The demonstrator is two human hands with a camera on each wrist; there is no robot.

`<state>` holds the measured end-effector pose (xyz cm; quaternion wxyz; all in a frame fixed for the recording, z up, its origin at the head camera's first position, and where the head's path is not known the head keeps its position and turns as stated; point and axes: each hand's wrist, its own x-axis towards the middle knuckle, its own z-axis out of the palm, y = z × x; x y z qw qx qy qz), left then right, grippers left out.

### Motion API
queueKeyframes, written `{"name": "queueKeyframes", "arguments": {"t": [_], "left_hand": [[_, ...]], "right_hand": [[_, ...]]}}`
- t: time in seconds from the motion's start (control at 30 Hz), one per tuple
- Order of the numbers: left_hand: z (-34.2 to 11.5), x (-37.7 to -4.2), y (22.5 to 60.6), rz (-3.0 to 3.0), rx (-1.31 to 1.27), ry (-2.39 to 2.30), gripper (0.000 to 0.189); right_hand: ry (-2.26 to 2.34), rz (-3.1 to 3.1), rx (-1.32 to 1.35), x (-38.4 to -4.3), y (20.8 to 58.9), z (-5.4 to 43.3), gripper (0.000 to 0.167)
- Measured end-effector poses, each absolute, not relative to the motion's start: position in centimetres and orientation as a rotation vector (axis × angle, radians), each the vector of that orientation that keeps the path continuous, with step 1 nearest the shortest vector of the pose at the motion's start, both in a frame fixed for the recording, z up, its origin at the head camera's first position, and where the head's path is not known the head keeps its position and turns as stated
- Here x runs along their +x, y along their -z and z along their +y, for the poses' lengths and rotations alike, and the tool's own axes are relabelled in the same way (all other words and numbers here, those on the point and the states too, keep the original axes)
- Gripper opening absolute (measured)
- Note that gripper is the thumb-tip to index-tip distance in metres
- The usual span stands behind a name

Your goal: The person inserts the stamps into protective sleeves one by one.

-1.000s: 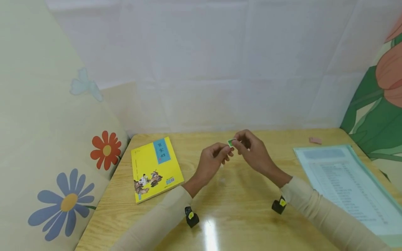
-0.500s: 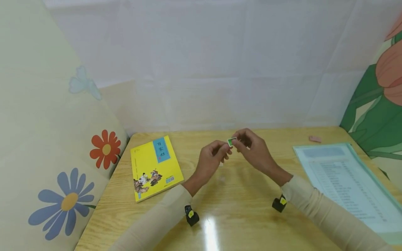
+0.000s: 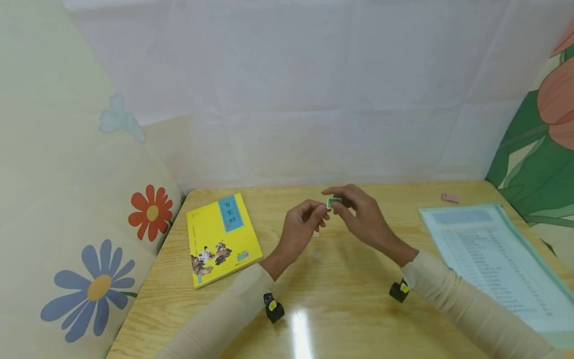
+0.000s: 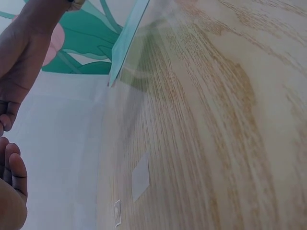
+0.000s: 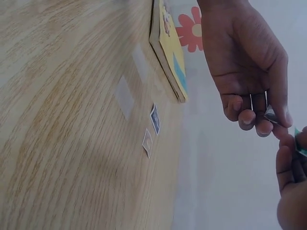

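Observation:
Over the middle of the table, my right hand [image 3: 363,217] pinches a small green stamp-like piece with a white border [image 3: 334,202] between thumb and fingers. Its index finger stretches out above the piece. Close on the left, my left hand [image 3: 301,227] has its fingers curled, the tips right beside the green piece. In the right wrist view, a small greyish piece [image 5: 271,114] shows between the left thumb and fingers; what it is, I cannot tell. Below the hands, two small white-bordered picture pieces, one dark [image 5: 155,119] and one pale [image 5: 147,143], lie on the wooden table [image 5: 57,143].
Two pale translucent squares, one nearer [image 5: 124,97] and one farther [image 5: 140,62], lie flat on the table. A yellow book [image 3: 224,239] lies at left. On the right are a printed sheet in a pale green folder [image 3: 489,269] and a small pink block [image 3: 450,198].
The green piece has shifted slightly right, away from the left fingertips, and turned a little more level. The right index finger has lifted and straightened. The left hand has edged slightly left.

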<state>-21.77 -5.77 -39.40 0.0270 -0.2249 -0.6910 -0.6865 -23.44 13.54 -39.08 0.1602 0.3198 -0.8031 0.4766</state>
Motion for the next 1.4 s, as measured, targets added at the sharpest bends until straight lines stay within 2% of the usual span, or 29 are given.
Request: {"name": "queueKeyframes", "arguments": {"t": [0.2, 0.5, 0.83, 1.03, 1.2, 1.4], "left_hand": [[-5.8, -23.1, 41.4, -2.131, -0.695, 2.114, 0.021], [-5.9, -23.2, 41.9, -2.151, -0.718, 2.066, 0.022], [-5.9, -23.2, 42.0, -2.161, -0.742, 2.033, 0.02], [-5.9, -23.1, 42.0, -2.17, -0.745, 2.01, 0.019], [-5.9, -23.1, 42.0, -2.159, -0.762, 2.033, 0.017], [-5.9, -23.1, 41.9, -2.13, -0.778, 2.03, 0.016]], "right_hand": [[-1.52, -2.262, 0.884, -23.4, 38.8, 13.7, 0.028], [-1.517, -2.326, 0.682, -23.6, 38.7, 13.7, 0.016], [-1.843, -2.18, 0.669, -23.9, 38.7, 14.1, 0.022], [-1.89, -2.19, 0.714, -23.6, 38.3, 13.8, 0.028], [-1.882, -2.22, 0.7, -23.2, 37.9, 13.4, 0.024], [-1.77, -2.285, 0.654, -21.6, 35.7, 12.8, 0.02]]}}
